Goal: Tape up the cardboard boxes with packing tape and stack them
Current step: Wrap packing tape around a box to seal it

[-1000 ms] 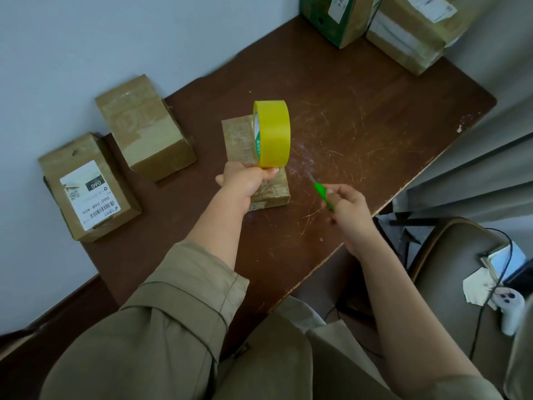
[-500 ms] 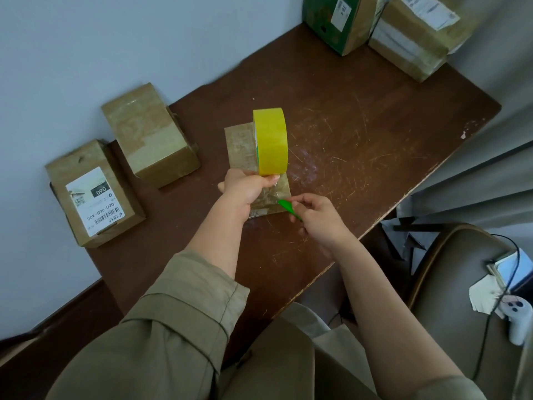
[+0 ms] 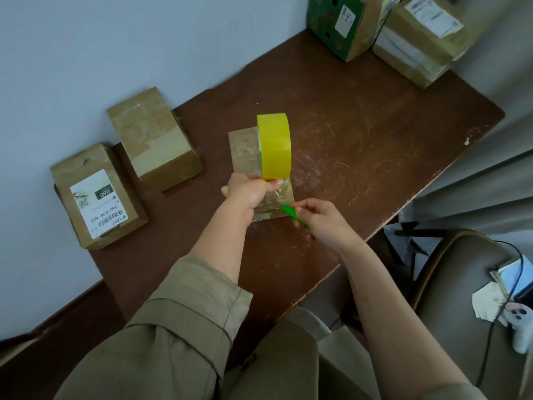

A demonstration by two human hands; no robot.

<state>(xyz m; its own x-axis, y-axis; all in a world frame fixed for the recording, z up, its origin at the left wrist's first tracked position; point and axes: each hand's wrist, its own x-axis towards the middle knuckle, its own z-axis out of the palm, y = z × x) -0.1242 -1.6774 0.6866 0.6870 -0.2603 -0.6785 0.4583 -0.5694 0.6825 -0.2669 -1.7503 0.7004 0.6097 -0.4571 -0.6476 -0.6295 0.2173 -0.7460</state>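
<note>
The left hand (image 3: 248, 189) grips the roll (image 3: 274, 145) above the box (image 3: 253, 157); the right hand (image 3: 323, 223) pinches a green cutter (image 3: 291, 212) beside it. A slack strip could wrinkle or restick.

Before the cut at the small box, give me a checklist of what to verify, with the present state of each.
1. Left hand grips the yellow tape roll: ok.
2. Right hand holds the green cutter: ok.
3. Cutter tip sits at the clear tape strip below the roll: ok.
4. Strip taut: cannot tell.
5. Small box rests flat on the table: ok.
6. Fingers clear of the cutting edge: cannot tell.
</note>
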